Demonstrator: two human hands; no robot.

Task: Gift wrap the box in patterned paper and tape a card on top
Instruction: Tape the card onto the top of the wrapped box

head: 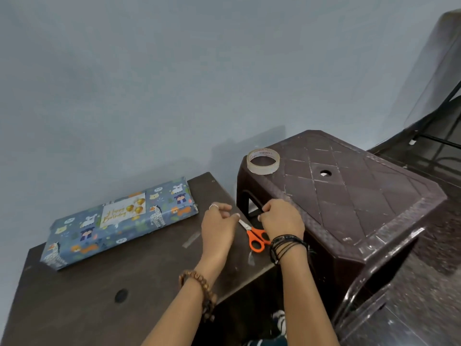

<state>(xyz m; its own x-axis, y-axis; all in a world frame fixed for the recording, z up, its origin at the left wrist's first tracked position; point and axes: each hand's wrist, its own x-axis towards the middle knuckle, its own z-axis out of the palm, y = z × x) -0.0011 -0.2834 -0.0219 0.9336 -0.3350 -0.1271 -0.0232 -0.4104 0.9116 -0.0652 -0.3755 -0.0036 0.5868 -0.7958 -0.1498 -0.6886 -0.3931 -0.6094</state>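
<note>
- Wrapping looks finished: the box [119, 222] lies fully covered in blue animal-patterned paper at the far left of the counter [99, 295], against the wall.
- One card [124, 213] reading "Happy Birthday" sits on top of the box; whether every edge is taped down cannot be told.
- Judged from this, what is left is at most more tape on the card.
- The left hand [219, 227] hovers with fingers curled, thumb and fingertips drawn together; it may pinch a clear strip of tape, but that is too faint to tell.
- The right hand [282, 218] is curled likewise, just above the scissors [254, 237]; what it holds, if anything, cannot be told.
- Count: one box, one card, one pair of orange-handled scissors on the counter, one tape roll [263, 161] on the brown plastic stool [349, 196] alongside.
</note>
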